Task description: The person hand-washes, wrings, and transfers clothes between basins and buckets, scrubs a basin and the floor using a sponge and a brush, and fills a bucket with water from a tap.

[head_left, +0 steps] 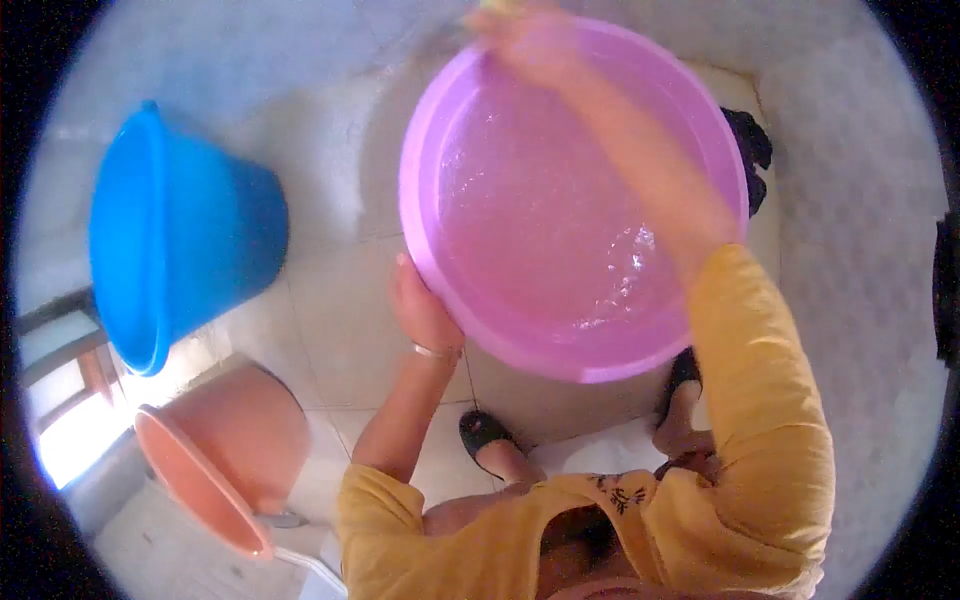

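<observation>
A large pink plastic basin [425, 190] is held in front of me above the tiled floor. Bright glints show on its inside, as from water or a wet surface; I cannot tell how much water is in it. My left hand [425, 315] grips its outer side at the lower left, with the fingers partly hidden. My right arm reaches across the basin, and my right hand [530, 45] is at the far rim, smeared by motion. A small yellowish thing [493, 14] shows at its fingers, too blurred to name.
To the left are a blue tub [215, 230] tipped on its side and an orange tub [240, 430], also tipped. Something black [755, 150] lies beyond the basin's right side. My feet, in dark shoes [483, 432], are just below the basin.
</observation>
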`<state>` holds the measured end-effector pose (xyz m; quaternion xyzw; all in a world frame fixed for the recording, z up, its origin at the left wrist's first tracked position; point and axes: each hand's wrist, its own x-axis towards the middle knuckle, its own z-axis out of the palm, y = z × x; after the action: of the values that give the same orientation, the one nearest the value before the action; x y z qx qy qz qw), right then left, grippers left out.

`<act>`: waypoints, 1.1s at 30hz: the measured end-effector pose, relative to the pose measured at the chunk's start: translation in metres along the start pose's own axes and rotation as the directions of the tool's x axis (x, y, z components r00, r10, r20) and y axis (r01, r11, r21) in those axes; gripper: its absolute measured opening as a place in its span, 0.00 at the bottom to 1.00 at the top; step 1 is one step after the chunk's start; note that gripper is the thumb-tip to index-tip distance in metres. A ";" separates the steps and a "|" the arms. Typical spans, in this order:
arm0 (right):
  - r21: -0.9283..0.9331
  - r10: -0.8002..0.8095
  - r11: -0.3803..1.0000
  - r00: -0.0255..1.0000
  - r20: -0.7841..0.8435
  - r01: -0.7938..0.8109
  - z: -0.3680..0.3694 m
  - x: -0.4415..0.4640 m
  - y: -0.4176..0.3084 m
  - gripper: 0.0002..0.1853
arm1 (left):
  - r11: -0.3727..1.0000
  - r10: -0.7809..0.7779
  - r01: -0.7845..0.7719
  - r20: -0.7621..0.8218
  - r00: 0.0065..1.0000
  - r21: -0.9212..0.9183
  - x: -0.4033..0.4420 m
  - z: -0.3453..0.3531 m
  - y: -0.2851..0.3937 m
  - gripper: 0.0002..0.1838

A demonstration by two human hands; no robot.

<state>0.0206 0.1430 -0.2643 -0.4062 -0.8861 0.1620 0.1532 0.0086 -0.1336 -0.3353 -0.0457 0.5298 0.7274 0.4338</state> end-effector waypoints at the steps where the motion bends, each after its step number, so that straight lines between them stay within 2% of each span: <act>1: -0.066 -0.275 0.961 0.922 -0.271 0.267 0.015 0.011 0.065 0.13 | 0.996 0.009 -0.004 -0.058 0.998 0.084 0.001 0.001 -0.001 0.22; 2: -0.110 0.043 0.992 0.987 -0.153 -0.061 -0.004 0.011 0.093 0.13 | 0.986 0.019 0.001 -0.117 0.993 0.167 0.001 0.001 -0.001 0.22; 3: -0.121 0.038 0.991 0.987 -0.154 -0.057 -0.016 0.006 0.124 0.13 | 0.988 0.015 0.002 -0.113 0.993 0.157 0.001 0.000 -0.001 0.22; 5: -0.387 0.131 0.893 0.956 -0.264 -0.230 -0.024 -0.006 0.171 0.14 | 0.973 0.054 -0.052 -0.001 0.999 0.227 -0.001 0.000 -0.002 0.21; 6: -0.394 0.132 0.889 0.955 -0.264 -0.232 -0.014 -0.004 0.175 0.14 | 0.974 0.048 -0.047 0.003 0.999 0.222 -0.002 0.001 -0.002 0.21; 8: -0.681 -0.279 0.730 0.934 -0.224 0.055 0.010 0.002 0.171 0.14 | 0.993 0.038 -0.036 -0.016 0.999 0.115 -0.003 0.005 -0.001 0.21; 9: -0.444 -0.135 0.896 0.931 -0.339 -0.031 0.006 0.001 0.119 0.14 | 0.992 0.042 -0.041 -0.007 0.999 0.116 -0.003 0.011 0.002 0.21; 10: -0.163 0.034 0.980 0.913 -0.407 -0.109 0.004 -0.001 0.060 0.13 | 0.993 0.047 -0.039 -0.071 0.996 0.111 -0.007 0.019 0.006 0.21; 11: -0.159 -0.152 0.983 0.886 -0.438 0.090 0.030 0.001 0.052 0.13 | 0.994 0.047 -0.032 -0.140 0.989 0.108 -0.011 0.023 0.007 0.21; 12: -0.375 -0.278 0.919 0.877 -0.393 0.123 0.056 0.000 0.025 0.14 | 0.994 0.050 -0.035 -0.138 0.989 0.108 -0.010 0.019 0.006 0.21; 13: -0.411 -0.395 0.879 0.851 -0.347 0.241 0.067 -0.011 -0.001 0.16 | 0.981 0.077 -0.061 -0.081 0.994 0.184 -0.009 0.011 0.004 0.21; 15: -0.043 -0.224 0.974 0.930 -0.292 0.221 0.071 -0.047 -0.051 0.15 | 0.961 0.110 -0.100 -0.024 0.994 0.257 -0.006 0.001 0.001 0.21; 17: 0.103 -0.231 0.957 0.927 -0.297 0.271 0.079 -0.087 -0.072 0.16 | 0.996 0.069 -0.069 -0.002 0.998 0.048 -0.002 0.002 -0.003 0.21; 18: 0.199 -0.228 0.933 0.919 -0.323 0.301 0.083 -0.111 -0.076 0.17 | 0.996 0.071 -0.071 -0.005 0.997 0.046 -0.004 0.004 -0.002 0.21; 19: 0.299 -0.221 0.895 0.912 -0.345 0.330 0.084 -0.134 -0.082 0.18 | 0.986 -0.019 0.023 0.025 1.000 -0.163 -0.004 0.007 0.000 0.21; 20: 0.402 -0.249 0.845 0.924 -0.291 0.354 0.082 -0.157 -0.084 0.18 | 0.927 -0.094 0.112 0.069 0.993 -0.359 -0.004 0.008 0.003 0.21; 21: 0.501 -0.279 0.786 0.931 -0.236 0.362 0.074 -0.181 -0.082 0.19 | 0.929 -0.089 0.102 0.054 0.995 -0.356 -0.002 0.004 0.002 0.21; 22: 0.510 -0.276 0.783 0.933 -0.231 0.358 0.065 -0.203 -0.079 0.19 | 0.926 -0.069 0.088 0.064 0.996 -0.368 0.002 -0.002 -0.002 0.21; 24: 0.736 -0.246 0.663 0.968 0.044 0.135 0.045 -0.236 -0.066 0.20 | 0.924 -0.040 0.069 0.084 0.996 -0.376 0.009 -0.008 -0.007 0.22; 25: 0.738 -0.246 0.660 0.969 0.034 0.142 0.037 -0.249 -0.058 0.20 | 0.919 -0.056 0.077 0.065 0.996 -0.386 0.012 -0.010 -0.007 0.23; 26: 0.771 -0.273 0.633 0.952 0.139 0.069 0.030 -0.262 -0.048 0.20 | 0.913 -0.077 0.089 0.046 0.996 -0.398 0.013 -0.010 -0.010 0.24; 27: 0.791 -0.302 0.612 0.922 0.240 -0.006 0.020 -0.270 -0.034 0.20 | 0.907 -0.098 0.127 0.092 0.991 -0.401 0.000 0.007 0.004 0.25; 29: 0.733 -0.517 0.666 0.795 0.316 0.141 0.016 -0.288 0.020 0.20 | 0.923 -0.058 0.107 0.141 0.988 -0.370 -0.002 0.017 0.004 0.25; 31: 0.633 -0.611 0.742 0.608 0.507 0.219 -0.011 -0.289 0.072 0.19 | 0.936 -0.012 0.074 0.178 0.984 -0.345 -0.001 0.021 0.005 0.25; 32: 0.417 -0.500 0.866 0.492 0.712 0.277 -0.026 -0.286 0.081 0.19 | 0.942 -0.041 0.100 0.188 0.981 -0.320 -0.002 0.014 0.007 0.22; 33: 0.180 -0.322 0.914 0.383 0.866 0.363 -0.044 -0.277 0.096 0.18 | 0.947 -0.070 0.128 0.199 0.977 -0.294 -0.001 0.013 0.006 0.19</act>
<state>0.2753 -0.0040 -0.3034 -0.0746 -0.9025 0.2952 -0.3047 0.0101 -0.1240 -0.3249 -0.0704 0.3653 0.7787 0.5052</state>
